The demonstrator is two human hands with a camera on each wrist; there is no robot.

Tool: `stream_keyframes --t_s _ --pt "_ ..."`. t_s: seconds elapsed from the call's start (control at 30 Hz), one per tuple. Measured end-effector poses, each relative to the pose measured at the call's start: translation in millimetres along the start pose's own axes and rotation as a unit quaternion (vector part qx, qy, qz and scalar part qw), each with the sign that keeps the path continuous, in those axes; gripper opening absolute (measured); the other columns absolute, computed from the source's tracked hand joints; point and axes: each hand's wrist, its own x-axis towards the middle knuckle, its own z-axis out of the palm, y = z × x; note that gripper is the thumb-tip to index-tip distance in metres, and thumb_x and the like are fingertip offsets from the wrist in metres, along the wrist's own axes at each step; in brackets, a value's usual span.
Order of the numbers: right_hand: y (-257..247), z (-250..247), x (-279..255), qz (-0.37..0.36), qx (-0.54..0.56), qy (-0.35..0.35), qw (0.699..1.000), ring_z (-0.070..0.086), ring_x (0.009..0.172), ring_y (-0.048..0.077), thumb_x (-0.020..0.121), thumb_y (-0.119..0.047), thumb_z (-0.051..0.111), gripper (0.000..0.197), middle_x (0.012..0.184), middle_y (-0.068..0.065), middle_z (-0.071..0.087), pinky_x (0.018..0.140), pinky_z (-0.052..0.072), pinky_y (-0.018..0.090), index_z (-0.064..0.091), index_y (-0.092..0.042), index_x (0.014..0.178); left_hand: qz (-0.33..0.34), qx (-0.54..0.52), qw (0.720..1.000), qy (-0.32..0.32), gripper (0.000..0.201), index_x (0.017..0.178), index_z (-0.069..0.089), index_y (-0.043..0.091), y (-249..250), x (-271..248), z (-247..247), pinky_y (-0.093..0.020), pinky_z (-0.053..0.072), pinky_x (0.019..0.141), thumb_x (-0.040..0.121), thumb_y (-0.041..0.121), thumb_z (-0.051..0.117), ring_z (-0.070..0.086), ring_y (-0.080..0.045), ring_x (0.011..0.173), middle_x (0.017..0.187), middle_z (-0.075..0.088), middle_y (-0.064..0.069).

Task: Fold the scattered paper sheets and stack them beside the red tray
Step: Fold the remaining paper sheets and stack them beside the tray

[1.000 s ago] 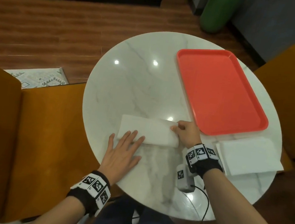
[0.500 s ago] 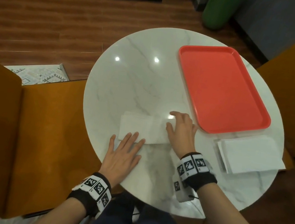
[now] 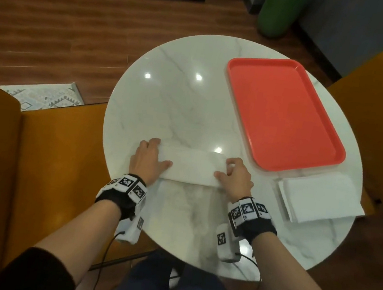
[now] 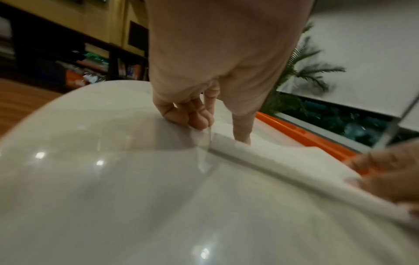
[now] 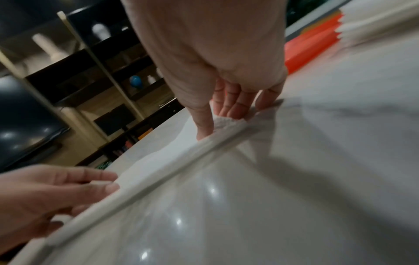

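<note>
White and soft-looking, the paper sheet (image 3: 192, 167) lies folded into a long narrow strip near the front middle of the round marble table (image 3: 182, 99) in the head view. The left hand (image 3: 147, 160) pinches its left end and the right hand (image 3: 236, 177) its right end, thumbs on the near edge, fingers curled over the far one. A stack of folded sheets (image 3: 318, 199) sits just beside the near short rim of the red tray (image 3: 286, 114), close to the table's right edge. Bare marble lies beyond the strip and left of the tray. From the left wrist, the left hand (image 4: 204, 100) has its fingertips (image 4: 199, 122) tucked at the sheet's (image 4: 283, 157) corner, though blur hides the exact grip; the tray (image 4: 301, 132) shows only as an orange sliver. From the right wrist, the right hand (image 5: 226, 93) clamps the bunched end of the sheet (image 5: 172, 161), with the stack (image 5: 371, 25) cut off at the upper right.
</note>
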Motion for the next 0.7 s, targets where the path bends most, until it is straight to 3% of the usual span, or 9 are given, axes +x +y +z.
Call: stream_keyframes --t_s 0.1,0.27,0.37,0.43,0.53,0.63,0.7 --pt "4 -2 -2 0.014 0.029 0.001 0.999 0.058 0.097 0.025 0.079 -0.022 0.067 0.033 0.094 0.0 0.06 0.097 0.039 0.046 0.052 -0.015 0.108 -0.021 -0.013 1.0 0.001 0.065 0.128 0.046 0.019 5 8 -1 -0.045 0.041 0.099 0.074 0.038 0.077 0.048 -0.031 0.113 0.124 0.046 -0.012" --pt "10 -1 1 0.001 0.033 -0.008 0.999 0.061 0.089 0.023 0.078 -0.025 0.067 0.017 0.09 0.002 0.066 0.09 0.047 0.046 0.059 -0.015 0.089 -0.019 0.032 0.999 -0.013 0.048 0.12 0.058 0.015 16 10 -1 -0.041 0.036 0.097 0.081 0.04 0.071 0.044 -0.033 0.118 0.122 0.048 -0.012" --pt "11 -9 2 -0.007 0.105 -0.026 0.994 0.063 0.08 0.021 0.079 -0.03 0.07 0.017 0.083 0.002 0.066 0.077 0.052 0.037 0.061 -0.016 0.082 -0.016 -0.169 0.985 -0.02 0.032 0.106 0.062 0.012 16 10 -4 -0.038 0.047 0.09 0.08 0.027 0.075 0.058 -0.029 0.105 0.103 0.061 -0.004" --pt "12 -15 4 -0.012 0.179 -0.028 0.983 0.064 0.078 0.02 0.081 -0.03 0.071 0.013 0.081 0.0 0.068 0.074 0.052 0.034 0.062 -0.021 0.079 -0.029 -0.247 0.968 -0.027 0.038 0.105 0.06 0.012 14 8 -8 -0.042 0.052 0.089 0.075 0.024 0.08 0.062 -0.027 0.1 0.105 0.065 -0.006" --pt "12 -22 6 0.006 0.262 -0.032 0.965 0.068 0.084 0.025 0.079 -0.03 0.074 0.011 0.088 0.007 0.072 0.081 0.053 0.043 0.067 -0.02 0.08 -0.041 -0.27 0.961 -0.034 0.051 0.11 0.061 0.01 10 5 -10 -0.046 0.052 0.091 0.068 0.028 0.085 0.064 -0.027 0.1 0.109 0.067 -0.009" --pt "10 -26 7 0.049 0.319 -0.074 0.944 0.067 0.083 0.023 0.078 -0.025 0.076 0.022 0.096 0.009 0.07 0.07 0.053 0.037 0.06 -0.019 0.092 -0.048 -0.31 0.949 -0.047 0.029 0.093 0.067 0.015 7 0 -11 -0.042 0.054 0.088 0.07 0.02 0.084 0.066 -0.025 0.095 0.099 0.07 -0.006" --pt "10 -27 8 0.074 0.357 -0.088 0.927 0.067 0.09 0.026 0.076 -0.018 0.078 0.036 0.103 0.011 0.068 0.075 0.054 0.04 0.056 -0.016 0.104 -0.044 -0.325 0.943 -0.061 0.023 0.087 0.068 0.019 7 -5 -12 -0.037 0.055 0.083 0.07 0.019 0.084 0.067 -0.022 0.092 0.095 0.071 -0.003"
